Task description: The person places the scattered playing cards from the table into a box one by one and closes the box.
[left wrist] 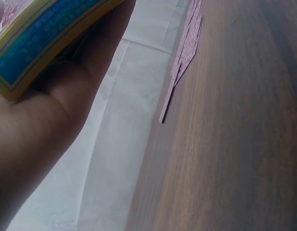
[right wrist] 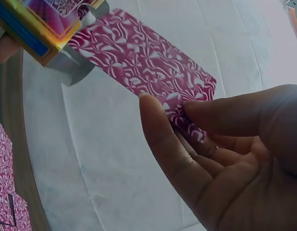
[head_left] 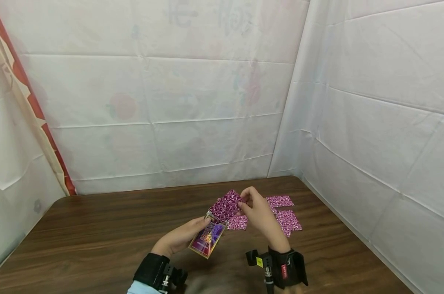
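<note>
My left hand grips a shiny card box with a purple front and gold edges, its flap end open toward the right hand. In the left wrist view the side of the box shows blue with yellow borders. With thumb and fingers my right hand pinches the end of a pink-and-white patterned card. The card's other end is at the box's open mouth; whether it is still inside, I cannot tell. In the head view the pink card spans between both hands, above the table.
Several pink-patterned cards lie spread on the brown wooden table, right of and behind the right hand. One card lies between the hands. White cloth walls stand behind and at the sides. Each wrist wears a black strap with a camera.
</note>
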Demonstrator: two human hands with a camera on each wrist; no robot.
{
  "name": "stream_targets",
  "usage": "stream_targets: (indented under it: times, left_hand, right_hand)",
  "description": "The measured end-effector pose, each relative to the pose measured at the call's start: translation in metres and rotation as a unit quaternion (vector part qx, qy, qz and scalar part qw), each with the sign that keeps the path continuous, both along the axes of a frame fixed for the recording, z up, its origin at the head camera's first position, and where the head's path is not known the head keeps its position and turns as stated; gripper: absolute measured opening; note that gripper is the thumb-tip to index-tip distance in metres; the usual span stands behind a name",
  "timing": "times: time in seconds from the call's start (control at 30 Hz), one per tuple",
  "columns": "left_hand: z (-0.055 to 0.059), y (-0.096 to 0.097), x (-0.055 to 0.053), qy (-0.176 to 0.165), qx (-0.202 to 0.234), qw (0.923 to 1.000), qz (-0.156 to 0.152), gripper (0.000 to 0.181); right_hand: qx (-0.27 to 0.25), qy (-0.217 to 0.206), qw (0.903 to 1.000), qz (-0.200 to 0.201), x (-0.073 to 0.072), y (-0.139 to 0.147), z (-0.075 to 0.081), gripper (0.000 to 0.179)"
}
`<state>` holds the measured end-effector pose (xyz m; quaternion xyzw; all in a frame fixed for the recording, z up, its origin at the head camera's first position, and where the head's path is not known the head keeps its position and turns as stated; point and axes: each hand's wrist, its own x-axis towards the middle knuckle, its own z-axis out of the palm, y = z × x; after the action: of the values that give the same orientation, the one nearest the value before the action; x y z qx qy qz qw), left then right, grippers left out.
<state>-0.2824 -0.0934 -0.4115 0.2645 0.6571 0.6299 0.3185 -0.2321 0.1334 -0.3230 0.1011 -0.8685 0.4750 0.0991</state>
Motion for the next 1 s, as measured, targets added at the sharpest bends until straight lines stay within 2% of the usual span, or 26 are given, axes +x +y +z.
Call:
stream_targets:
  times: [0.4,0.73,1.0]
  left_hand:
    - [-0.002,0.000,-0.001,0.000,-0.001,1.0000,0.000,0.066]
    - [-0.001,0.000,-0.001,0.010,-0.013,0.9998,0.004,0.068]
    - [0.001,0.000,0.002,0.013,-0.041,0.9979,0.049,0.078]
  right_hand:
    - [0.025,0.008,0.9993,0.028,-0.002,0.005,-0.001,0.011]
    - [0.080,0.029,0.9958,0.035,-0.003,-0.002,-0.005,0.010]
    - [0.114,0.026,0.9923,0.039,-0.006,-0.008,-0.010,0.012]
